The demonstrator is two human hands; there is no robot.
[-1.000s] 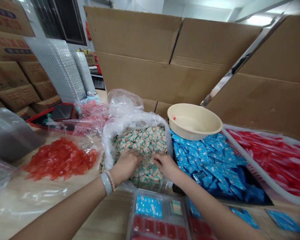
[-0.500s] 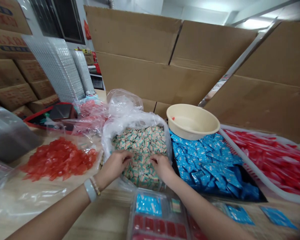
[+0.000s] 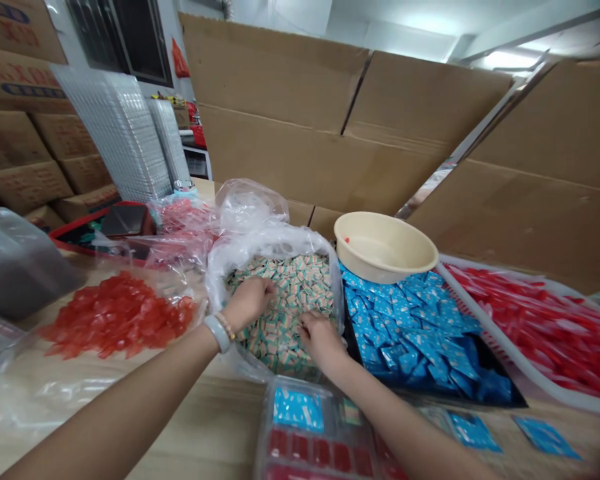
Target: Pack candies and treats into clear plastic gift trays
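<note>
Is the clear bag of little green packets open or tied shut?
Open. The clear bag has its mouth spread wide, and the left hand and right hand rest on the packets inside.

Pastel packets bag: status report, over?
Left hand, right hand both in the pastel packets. Grip unclear. Plastic liner rings them; blue packets beside.

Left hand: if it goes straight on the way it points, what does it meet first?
The left hand points forward and a little right, low over the small green-and-beige packets. It would most likely push into more of those packets first, then the far wall of the clear plastic bag; depth is unclear.
</note>
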